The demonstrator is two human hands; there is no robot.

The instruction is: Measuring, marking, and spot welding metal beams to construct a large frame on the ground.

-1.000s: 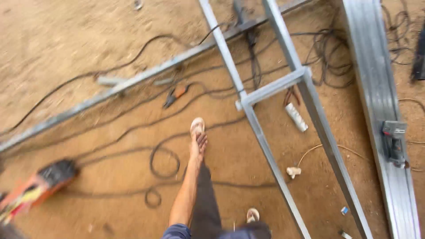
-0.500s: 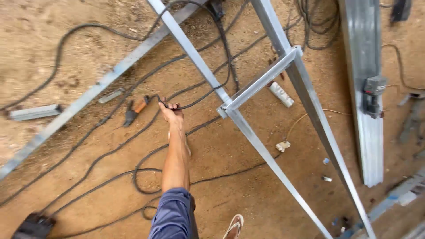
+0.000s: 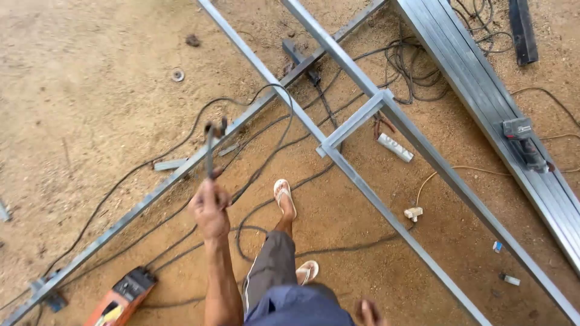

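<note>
1. A dark cable (image 3: 208, 158) is gripped in the left hand (image 3: 209, 207), which is closed into a fist around it; a dark clamp-like tool (image 3: 214, 128) is seen at the cable's upper end, lifted above the sandy ground (image 3: 90, 72).
2. The left hand is held out in front of the body, above a long metal rail (image 3: 151, 193) lying diagonally on the ground.
3. Only the tip of the right hand (image 3: 366, 313) is seen at the bottom edge (whether it is open or closed cannot be told).
4. Two feet in pale flip-flops (image 3: 284, 194) are seen just right of the left hand, among looping black cables (image 3: 266, 211).
5. A grey metal frame (image 3: 356, 118) with a short cross-piece is laid to the right of the feet, with a white power strip (image 3: 396, 147) inside it.
6. An orange machine (image 3: 121, 296) is set at the lower left, near the rail.
7. A stack of metal channels (image 3: 483, 90) is laid along the right side, with a dark power tool (image 3: 524, 142) resting on it.
</note>
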